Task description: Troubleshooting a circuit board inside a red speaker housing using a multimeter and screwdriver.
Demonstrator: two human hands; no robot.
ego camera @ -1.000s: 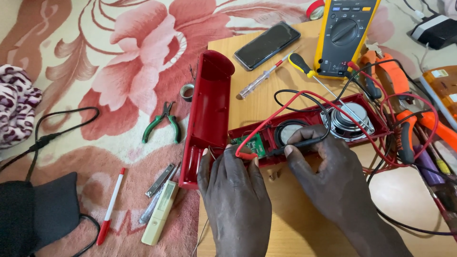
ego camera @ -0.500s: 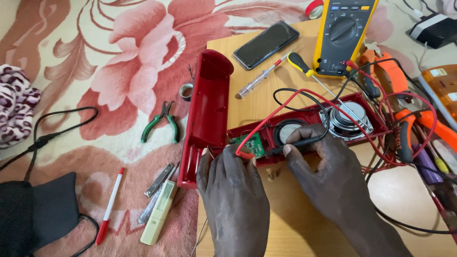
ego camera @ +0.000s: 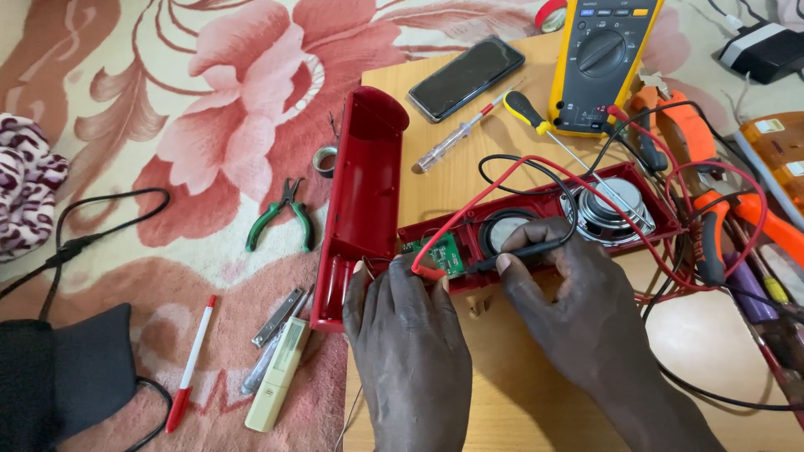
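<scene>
Two hands work over an opened red speaker (ego camera: 536, 226) lying on a wooden bench (ego camera: 469, 159) in the single head view. Left hand (ego camera: 410, 335) pinches the red probe (ego camera: 429, 272), its tip set at the green board (ego camera: 441, 251) at the speaker's left end; right hand (ego camera: 569, 301) grips the black probe (ego camera: 523, 251) just beside it, in front of the dark round driver (ego camera: 507, 228). Red and black leads loop up toward the yellow meter (ego camera: 599, 59) at the bench's far edge. A silver driver (ego camera: 607, 209) sits in the speaker's right end, and the detached red cover (ego camera: 364, 192) stands along its left. Compared with half a second and a second ago, almost nothing has shifted: both hands keep the same grips and the probes stay on the same spot, so the contact is being held steady. Nearby lie a phone (ego camera: 465, 77), a clear screwdriver (ego camera: 456, 138), green pliers (ego camera: 280, 216) and a red pen (ego camera: 191, 364) on the flowered rug (ego camera: 209, 125).
</scene>
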